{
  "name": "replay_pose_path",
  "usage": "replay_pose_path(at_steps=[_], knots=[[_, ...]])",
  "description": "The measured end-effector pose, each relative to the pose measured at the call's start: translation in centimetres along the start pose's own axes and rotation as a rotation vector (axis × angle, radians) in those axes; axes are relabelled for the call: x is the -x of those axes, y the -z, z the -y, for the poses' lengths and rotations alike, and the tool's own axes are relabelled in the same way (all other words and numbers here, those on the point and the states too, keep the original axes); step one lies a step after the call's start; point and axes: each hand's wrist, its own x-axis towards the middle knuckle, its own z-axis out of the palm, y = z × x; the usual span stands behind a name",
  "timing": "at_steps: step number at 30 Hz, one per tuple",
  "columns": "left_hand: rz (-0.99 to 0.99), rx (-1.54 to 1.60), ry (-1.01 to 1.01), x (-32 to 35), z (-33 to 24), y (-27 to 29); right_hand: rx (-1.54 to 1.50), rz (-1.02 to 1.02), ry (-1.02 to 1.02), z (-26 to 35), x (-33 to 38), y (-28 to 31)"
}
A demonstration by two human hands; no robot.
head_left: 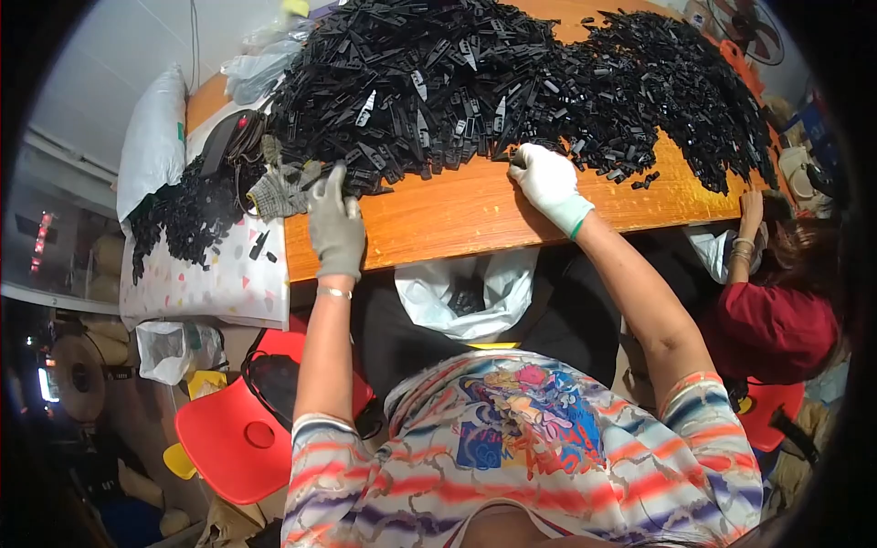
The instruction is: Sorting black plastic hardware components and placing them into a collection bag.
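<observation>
A large heap of black plastic pieces [402, 91], many long and pointed, covers the far part of the orange wooden table [429, 215]. My left hand [336, 228], in a grey glove, is at the heap's near left edge. Its fingers are bent together, and what they hold is hidden among the dark pieces. My right hand [550, 187], in a white glove, is closed at the heap's front edge. A dark bit of a black plastic piece shows at its fingertips. Beside my left hand lies a loose grey knitted glove [274, 194].
A white bag [466, 310] hangs open below the table edge before me. Smaller black parts [187, 215] lie on a spotted cloth [210, 297] at left, near a stuffed white sack [153, 137]. A co-worker in a red sleeve [776, 333] sits at right. A red chair [237, 443] stands lower left.
</observation>
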Motion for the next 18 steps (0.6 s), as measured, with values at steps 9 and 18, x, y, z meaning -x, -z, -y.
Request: replay_pose_path(at_steps=[9,18], knots=[[-0.118,0.075,-0.157,0.2,-2.1,-1.7,0.039,0.004,0.083,-0.7,0.7,-0.4],[0.003,0.010,-0.186,2.1,-6.5,-1.6,0.014,-0.079,0.049,0.0,1.4,0.3]])
